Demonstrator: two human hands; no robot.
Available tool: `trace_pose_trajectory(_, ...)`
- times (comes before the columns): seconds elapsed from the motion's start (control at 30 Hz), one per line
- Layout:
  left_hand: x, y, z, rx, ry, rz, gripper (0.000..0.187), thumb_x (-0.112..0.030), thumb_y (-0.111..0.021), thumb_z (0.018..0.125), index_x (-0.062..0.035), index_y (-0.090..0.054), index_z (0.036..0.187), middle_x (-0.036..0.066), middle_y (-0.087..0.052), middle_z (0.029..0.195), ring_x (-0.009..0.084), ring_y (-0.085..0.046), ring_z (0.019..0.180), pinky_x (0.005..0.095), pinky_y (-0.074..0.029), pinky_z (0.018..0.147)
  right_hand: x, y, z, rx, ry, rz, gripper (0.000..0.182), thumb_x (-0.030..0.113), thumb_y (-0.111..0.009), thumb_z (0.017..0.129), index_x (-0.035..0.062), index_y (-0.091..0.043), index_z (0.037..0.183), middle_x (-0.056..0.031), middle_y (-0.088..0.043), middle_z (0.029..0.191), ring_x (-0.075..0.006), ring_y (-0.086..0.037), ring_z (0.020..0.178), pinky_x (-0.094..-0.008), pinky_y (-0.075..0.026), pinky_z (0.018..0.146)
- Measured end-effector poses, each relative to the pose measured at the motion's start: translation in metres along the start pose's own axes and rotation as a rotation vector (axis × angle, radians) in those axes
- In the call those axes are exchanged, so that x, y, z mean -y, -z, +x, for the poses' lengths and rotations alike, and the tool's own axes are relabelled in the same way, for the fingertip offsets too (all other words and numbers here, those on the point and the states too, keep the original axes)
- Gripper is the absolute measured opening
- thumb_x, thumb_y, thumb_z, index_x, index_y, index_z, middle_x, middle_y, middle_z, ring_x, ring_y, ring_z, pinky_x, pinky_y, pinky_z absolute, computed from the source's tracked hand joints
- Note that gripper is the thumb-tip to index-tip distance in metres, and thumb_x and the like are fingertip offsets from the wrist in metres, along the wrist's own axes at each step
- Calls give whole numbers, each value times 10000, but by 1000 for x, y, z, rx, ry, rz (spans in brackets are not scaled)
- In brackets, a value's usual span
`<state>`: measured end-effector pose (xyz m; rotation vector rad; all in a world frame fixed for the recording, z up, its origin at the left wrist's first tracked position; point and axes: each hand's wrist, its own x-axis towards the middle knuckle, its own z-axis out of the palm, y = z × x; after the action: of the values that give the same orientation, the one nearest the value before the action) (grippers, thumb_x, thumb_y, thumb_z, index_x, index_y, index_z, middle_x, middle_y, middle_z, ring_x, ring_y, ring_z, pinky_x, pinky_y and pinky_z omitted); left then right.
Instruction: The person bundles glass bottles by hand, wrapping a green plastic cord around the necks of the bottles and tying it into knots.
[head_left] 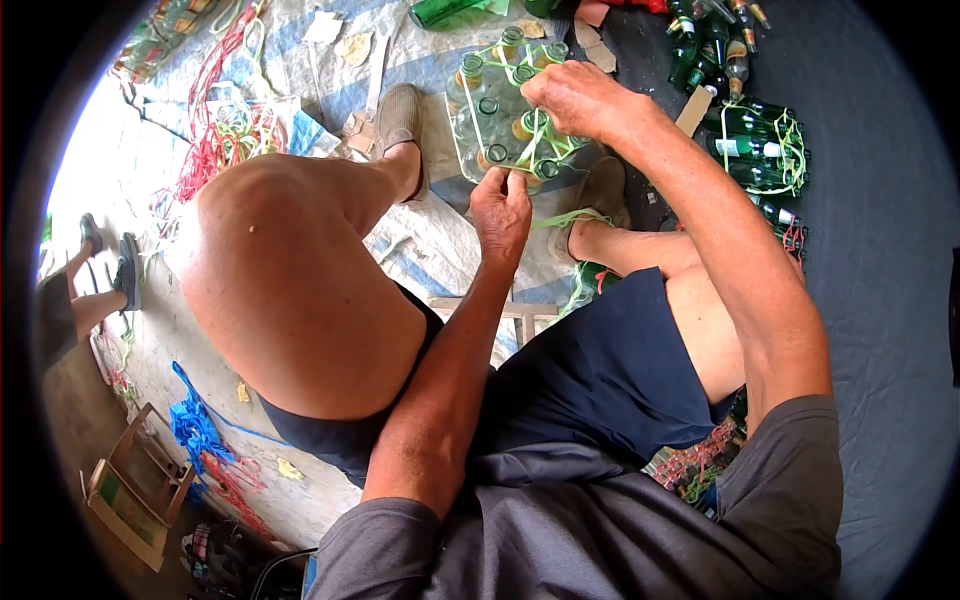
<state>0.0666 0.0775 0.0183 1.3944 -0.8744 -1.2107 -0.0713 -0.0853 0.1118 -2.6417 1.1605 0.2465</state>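
Note:
A bundle of upright clear and green glass bottles (487, 105) stands on the sheet between the feet, with pale green plastic strapping (476, 118) running around and between the necks. My left hand (502, 210) is at the near edge of the bundle, thumb and forefinger pinched on the strapping beside a bottle neck. At the bundle's right side my right hand (572, 98) has its fingers closed on the strapping near the bottle tops. The fingertips of my right hand are partly hidden.
Tied green bottles (760, 150) lie at the right, with loose bottles (712, 45) above them. Red and green strings (225, 140) are heaped at upper left. Blue plastic (195, 420) and a wooden stool (135, 490) are lower left. Another person's legs (95, 300) show at far left.

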Motion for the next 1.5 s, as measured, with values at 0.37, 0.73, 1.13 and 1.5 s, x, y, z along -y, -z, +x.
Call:
trace_pose_trajectory(0.37,2,-3,0,-25,20,27,186,-88,-614,1022,22,-699,899,-50,-557,720,45,-452,673,255,-389,602,-2,1,10,12,-5,143,99,-26,-677,776,30,-630,842,-199,-654,816,-435,-665,847,-518,-485,686)
trace_pose_trajectory(0.73,-5,-8,-2,-41,45,-54,159,-76,-629,1005,21,-710,907,-40,-619,751,44,-490,685,239,-407,619,0,5,24,82,-31,241,140,-65,-649,729,25,-649,836,-180,-674,817,-390,-673,814,-475,-481,657)
trace_pose_trajectory(1.13,-8,-3,-1,-38,89,-33,150,-66,-641,968,31,-690,864,-49,-568,698,40,-458,633,247,-379,563,19,7,35,146,-176,-16,197,-48,-685,728,50,-739,891,-181,-742,914,-387,-725,909,-465,-562,735)
trace_pose_trajectory(1.5,0,13,1,-13,137,44,168,-84,-691,965,61,-712,883,-44,-584,705,42,-487,637,243,-393,569,16,6,8,262,-475,337,246,18,-708,790,144,-774,991,-126,-770,984,-273,-768,757,-422,-595,799)
